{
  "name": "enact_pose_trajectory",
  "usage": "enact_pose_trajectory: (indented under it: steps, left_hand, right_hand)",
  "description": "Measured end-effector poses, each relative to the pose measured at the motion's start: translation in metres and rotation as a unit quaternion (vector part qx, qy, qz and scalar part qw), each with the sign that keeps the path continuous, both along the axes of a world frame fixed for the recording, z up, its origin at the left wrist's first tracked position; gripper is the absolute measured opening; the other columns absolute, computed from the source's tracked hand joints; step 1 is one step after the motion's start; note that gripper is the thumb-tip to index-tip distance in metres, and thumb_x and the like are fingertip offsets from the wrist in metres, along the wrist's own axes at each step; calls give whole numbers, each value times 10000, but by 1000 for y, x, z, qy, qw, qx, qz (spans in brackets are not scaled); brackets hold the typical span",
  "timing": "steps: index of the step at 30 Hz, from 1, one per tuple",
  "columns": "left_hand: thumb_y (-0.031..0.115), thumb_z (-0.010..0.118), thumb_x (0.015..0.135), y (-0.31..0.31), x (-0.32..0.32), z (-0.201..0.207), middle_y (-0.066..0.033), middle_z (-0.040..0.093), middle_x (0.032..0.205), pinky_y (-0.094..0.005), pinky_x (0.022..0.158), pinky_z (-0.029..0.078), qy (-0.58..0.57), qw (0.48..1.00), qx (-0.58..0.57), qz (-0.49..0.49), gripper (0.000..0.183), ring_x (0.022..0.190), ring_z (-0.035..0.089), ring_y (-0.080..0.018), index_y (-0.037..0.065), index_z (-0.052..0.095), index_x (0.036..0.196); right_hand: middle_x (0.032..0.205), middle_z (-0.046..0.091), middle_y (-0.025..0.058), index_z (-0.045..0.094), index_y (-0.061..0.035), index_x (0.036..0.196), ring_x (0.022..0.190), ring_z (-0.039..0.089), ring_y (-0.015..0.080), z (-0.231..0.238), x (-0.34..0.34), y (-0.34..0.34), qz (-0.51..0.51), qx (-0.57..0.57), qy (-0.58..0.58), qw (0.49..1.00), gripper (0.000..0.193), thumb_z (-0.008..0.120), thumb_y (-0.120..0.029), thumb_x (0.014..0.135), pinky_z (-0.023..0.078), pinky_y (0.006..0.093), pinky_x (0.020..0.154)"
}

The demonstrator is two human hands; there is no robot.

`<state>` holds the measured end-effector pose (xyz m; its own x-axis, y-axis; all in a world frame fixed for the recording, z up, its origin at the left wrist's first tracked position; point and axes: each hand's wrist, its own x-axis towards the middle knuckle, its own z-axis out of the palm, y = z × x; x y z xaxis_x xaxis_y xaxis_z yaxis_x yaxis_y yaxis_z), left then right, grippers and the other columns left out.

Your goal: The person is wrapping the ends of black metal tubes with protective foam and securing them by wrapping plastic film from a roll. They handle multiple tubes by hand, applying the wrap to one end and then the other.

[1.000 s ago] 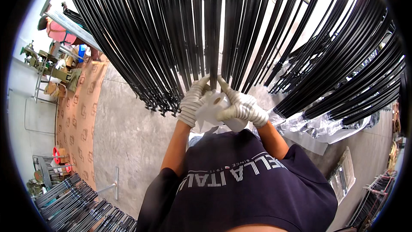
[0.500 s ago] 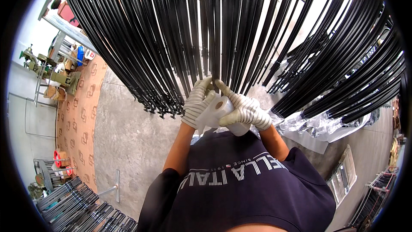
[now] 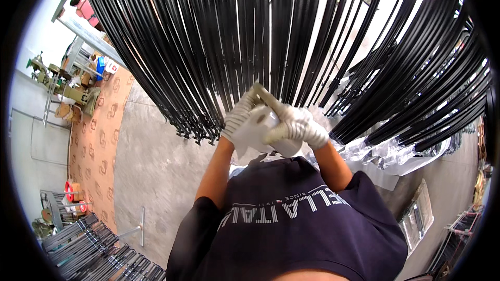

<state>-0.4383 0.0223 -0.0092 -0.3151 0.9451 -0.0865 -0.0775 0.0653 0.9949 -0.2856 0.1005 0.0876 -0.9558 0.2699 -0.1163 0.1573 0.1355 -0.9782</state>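
Note:
A roll of whitish plastic film [image 3: 288, 147] is gripped in my right hand [image 3: 301, 126], its core hole facing up and away from me. My right forefinger reaches forward past the roll. Close beside it, my left hand [image 3: 242, 116] has bent fingers, and its fingertips meet my right forefinger in front of the hanging black tubes [image 3: 250, 36]. Whatever lies between the left fingers is hidden and slightly blurred. From the roll, a loose sheet of film [image 3: 246, 138] spreads under my left palm. Both hands wear white striped gloves.
More black tubes [image 3: 416, 73] hang at the right, with clear plastic wrapping [image 3: 383, 151] below them. At the lower left lie bundles of dark rods [image 3: 94, 244] near a metal stand [image 3: 141, 226]. A green machine [image 3: 73, 92] stands by the left wall.
My fingertips have moved slightly up and left and come together. The roll has tilted a little, and more film spreads beneath my left hand.

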Motion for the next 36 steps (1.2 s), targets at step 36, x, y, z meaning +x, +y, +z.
enact_pose_trajectory:
  steps: [36]
  left_hand:
    - [118, 328, 915, 180, -4, 348, -70, 596, 1007, -190, 811, 466, 48, 973, 214, 72, 291, 912, 589, -142, -7, 505, 1109]
  right_hand:
    - [881, 597, 56, 159, -43, 1357, 844, 567, 165, 84, 49, 33, -136, -200, 351, 905, 1164, 822, -139, 406, 380, 234, 833]
